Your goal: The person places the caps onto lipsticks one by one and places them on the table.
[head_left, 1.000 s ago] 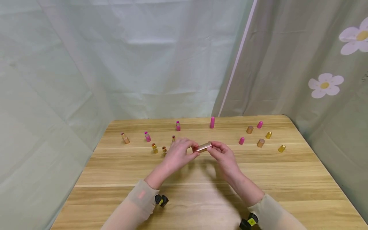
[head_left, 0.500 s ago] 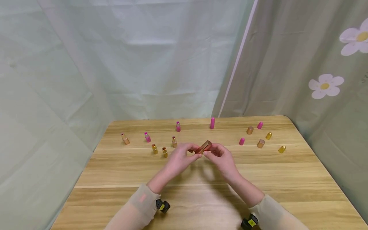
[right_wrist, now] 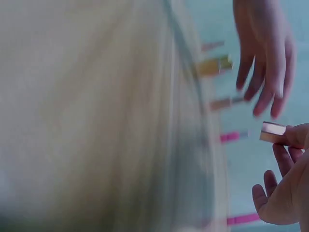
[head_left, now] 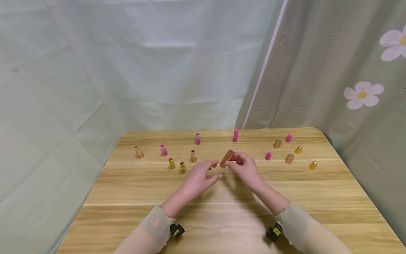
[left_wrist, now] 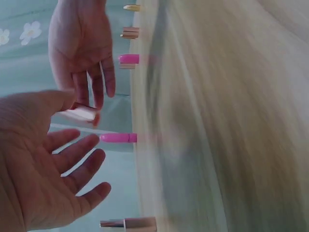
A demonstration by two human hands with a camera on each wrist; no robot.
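My right hand pinches a capped rose-gold lipstick between thumb and fingers, tilted above the middle of the table. Beside it, my left hand has its fingers spread and holds nothing. In the left wrist view a gap shows between the left fingers and the lipstick. Behind the left hand stand uncapped lipstick tubes: a rose-gold one, gold ones and pink ones. A capped pink lipstick stands upright at the back.
Loose caps stand on the right of the wooden table: pink, rose-gold and gold. Another rose-gold tube is at the far left. A pale curtain hangs behind the table's back edge.
Both hands held the rose-gold lipstick earlier. It has been turned from nearly level to steeply tilted, and my left hand has let go and drawn slightly away.
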